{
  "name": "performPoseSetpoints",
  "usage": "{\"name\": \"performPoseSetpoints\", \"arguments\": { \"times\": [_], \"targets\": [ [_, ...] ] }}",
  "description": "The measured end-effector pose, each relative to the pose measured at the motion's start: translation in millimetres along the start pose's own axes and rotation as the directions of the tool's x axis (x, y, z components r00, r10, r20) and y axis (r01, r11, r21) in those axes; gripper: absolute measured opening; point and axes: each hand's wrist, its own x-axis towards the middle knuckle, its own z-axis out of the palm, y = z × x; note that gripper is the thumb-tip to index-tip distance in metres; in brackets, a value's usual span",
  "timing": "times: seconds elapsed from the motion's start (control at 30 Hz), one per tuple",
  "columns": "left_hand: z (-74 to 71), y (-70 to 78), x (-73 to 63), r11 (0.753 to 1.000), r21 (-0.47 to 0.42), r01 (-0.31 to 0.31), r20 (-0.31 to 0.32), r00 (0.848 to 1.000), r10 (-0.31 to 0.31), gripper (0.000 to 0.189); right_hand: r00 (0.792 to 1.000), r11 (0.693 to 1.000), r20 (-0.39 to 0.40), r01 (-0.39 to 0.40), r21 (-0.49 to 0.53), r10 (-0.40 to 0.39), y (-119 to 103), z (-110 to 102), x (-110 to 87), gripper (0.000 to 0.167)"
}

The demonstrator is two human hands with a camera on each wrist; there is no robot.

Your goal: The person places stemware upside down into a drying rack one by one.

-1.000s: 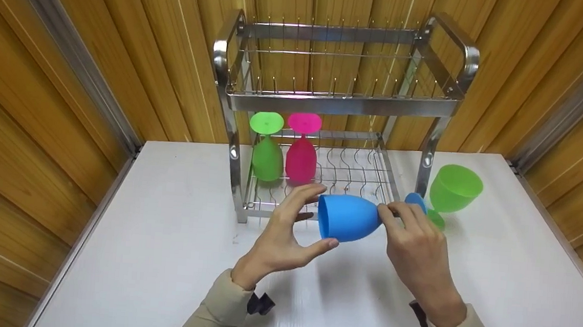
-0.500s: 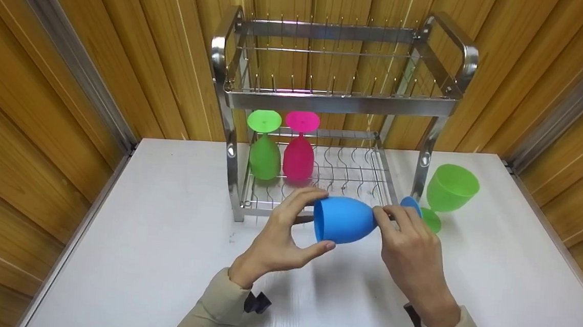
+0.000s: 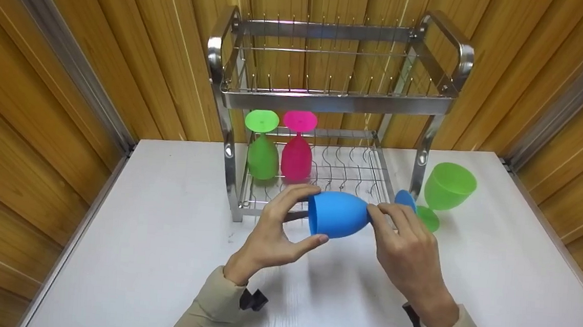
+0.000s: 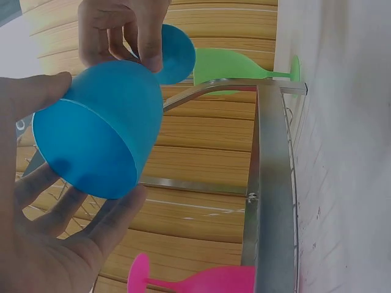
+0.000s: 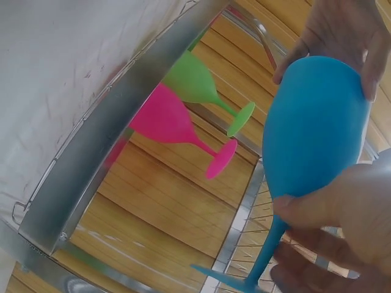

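Note:
A blue plastic wine goblet (image 3: 340, 215) is held sideways above the table in front of the rack, its mouth facing left. My left hand (image 3: 279, 229) grips it at the rim, thumb at the near side and fingers at the far side. At the other end, my right hand (image 3: 408, 248) pinches the stem close to the bowl. The goblet's blue foot (image 3: 406, 199) shows beyond the right fingers. In the right wrist view the whole blue bowl (image 5: 314, 122) is visible between both hands.
A two-tier metal dish rack (image 3: 337, 103) stands at the back. On its lower tier a green goblet (image 3: 262, 156) and a pink goblet (image 3: 297, 159) rest upside down, side by side. Another green goblet (image 3: 449, 187) stands upright right of the rack. Wood-patterned walls surround the white table (image 3: 164, 226).
Both hands and the blue goblet have shifted slightly left, keeping the same hold. The head view has drifted a little too. The goblets at the rack have stayed put.

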Motion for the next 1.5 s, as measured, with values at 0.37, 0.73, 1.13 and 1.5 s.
{"name": "performPoseSetpoints", "arguments": {
  "times": [0.37,0.73,1.13,1.5],
  "targets": [
    [-4.1,0.8,1.7,0.961,-0.259,0.094,-0.115,0.985,-0.127,0.076,0.975,0.799,-0.135,-0.061,0.598,0.176,-4.1,9.5,-1.8,0.031],
    [15.4,2.9,-2.7,0.834,-0.533,0.140,-0.031,0.982,-0.185,0.078,0.795,0.094,0.122,-0.219,0.971,0.594,-13.0,11.5,-9.7,0.032],
    [28.0,3.1,-5.5,0.812,-0.561,0.163,0.025,0.983,-0.180,0.076,0.684,-0.259,0.289,-0.149,0.954,0.670,-12.8,7.2,-5.5,0.035],
    [26.9,4.7,-6.6,0.815,-0.551,0.179,0.053,0.982,-0.180,0.081,0.671,-0.348,0.334,-0.119,0.930,0.663,-13.2,3.4,-2.9,0.029]
  ]
}}
